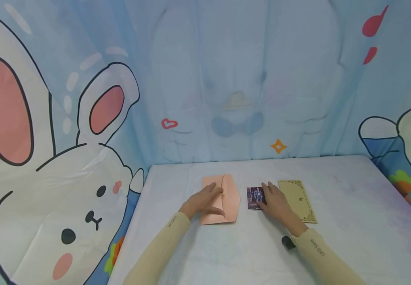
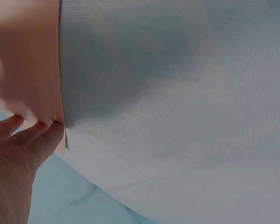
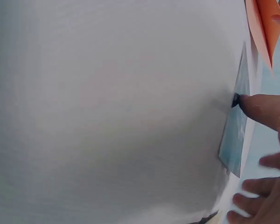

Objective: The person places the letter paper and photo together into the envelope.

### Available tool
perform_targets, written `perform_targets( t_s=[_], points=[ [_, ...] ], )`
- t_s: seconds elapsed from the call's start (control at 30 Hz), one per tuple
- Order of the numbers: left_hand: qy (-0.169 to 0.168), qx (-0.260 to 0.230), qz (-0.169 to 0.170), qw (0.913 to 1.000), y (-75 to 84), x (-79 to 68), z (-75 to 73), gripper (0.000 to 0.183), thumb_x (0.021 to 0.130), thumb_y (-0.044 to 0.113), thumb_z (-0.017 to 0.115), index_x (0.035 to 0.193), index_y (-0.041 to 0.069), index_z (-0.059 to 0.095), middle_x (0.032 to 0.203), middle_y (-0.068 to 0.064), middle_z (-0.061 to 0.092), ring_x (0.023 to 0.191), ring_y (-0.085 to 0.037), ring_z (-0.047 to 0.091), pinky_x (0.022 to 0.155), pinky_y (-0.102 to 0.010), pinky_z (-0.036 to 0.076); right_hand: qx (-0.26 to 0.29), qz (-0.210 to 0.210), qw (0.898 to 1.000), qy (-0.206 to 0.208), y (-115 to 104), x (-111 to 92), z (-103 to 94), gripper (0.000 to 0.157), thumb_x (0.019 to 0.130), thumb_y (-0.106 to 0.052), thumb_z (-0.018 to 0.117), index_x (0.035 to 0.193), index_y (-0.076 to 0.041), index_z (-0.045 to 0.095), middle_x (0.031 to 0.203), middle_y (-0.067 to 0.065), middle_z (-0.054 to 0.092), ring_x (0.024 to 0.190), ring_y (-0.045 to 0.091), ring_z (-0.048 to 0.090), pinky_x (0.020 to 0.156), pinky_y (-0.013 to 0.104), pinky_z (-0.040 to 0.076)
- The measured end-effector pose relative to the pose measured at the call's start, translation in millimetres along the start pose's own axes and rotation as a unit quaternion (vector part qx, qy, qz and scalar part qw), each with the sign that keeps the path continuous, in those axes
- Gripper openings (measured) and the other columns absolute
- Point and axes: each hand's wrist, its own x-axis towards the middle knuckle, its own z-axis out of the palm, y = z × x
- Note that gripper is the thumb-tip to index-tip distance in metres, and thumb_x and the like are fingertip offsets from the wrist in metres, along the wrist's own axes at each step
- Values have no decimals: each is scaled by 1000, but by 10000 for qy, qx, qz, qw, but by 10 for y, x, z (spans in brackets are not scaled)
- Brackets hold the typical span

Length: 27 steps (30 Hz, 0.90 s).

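Note:
A peach envelope (image 1: pixel 231 202) lies on the white table with its pointed flap spread to the right. My left hand (image 1: pixel 201 201) rests on its left part, fingers and thumb spread apart. Fingertips touch the envelope (image 2: pixel 25 60) along one edge in the left wrist view. To the right is a small photo print (image 1: pixel 253 198) showing figures. My right hand (image 1: pixel 277 202) is over the photo's right side. In the right wrist view, the thumb presses on the glossy photo (image 3: pixel 233 142), while the other fingers stand apart from it.
A cream card (image 1: pixel 296 194) with an ornate border lies right of the photo, partly behind the right hand. A small black object (image 1: pixel 288 242) sits beside the right wrist. Behind the table hangs a blue cartoon-printed curtain (image 1: pixel 205 79).

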Motion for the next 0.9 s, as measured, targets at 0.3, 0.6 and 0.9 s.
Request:
perform_targets(
  t_s=[0.3, 0.6, 0.9],
  points=[
    [41, 67, 12, 10000, 1, -18, 3, 85, 81, 71, 66, 148, 29, 37, 166, -16, 24, 152, -30, 30, 113, -47, 43, 184, 558, 9971, -493, -20, 78, -76, 88, 91, -28, 75, 145, 22, 26, 137, 46, 40, 127, 62, 40, 101, 68, 41],
    [19, 52, -70, 10000, 11, -30, -11, 86, 82, 71, 66, 151, 29, 35, 166, -14, 23, 153, -29, 29, 114, -48, 42, 998, 922, 9888, -622, 43, 166, -83, 77, 91, -10, 71, 147, 16, 25, 133, 44, 43, 124, 55, 48, 105, 62, 43],
    [3, 67, -85, 9999, 5, -14, -8, 86, 81, 70, 67, 150, 29, 35, 166, -14, 23, 153, -29, 29, 113, -48, 43, 2128, 1017, 9710, -396, 224, 113, -165, 50, 96, 1, 55, 142, 11, 38, 109, 33, 62, 94, 39, 64, 79, 50, 54]
  ],
)
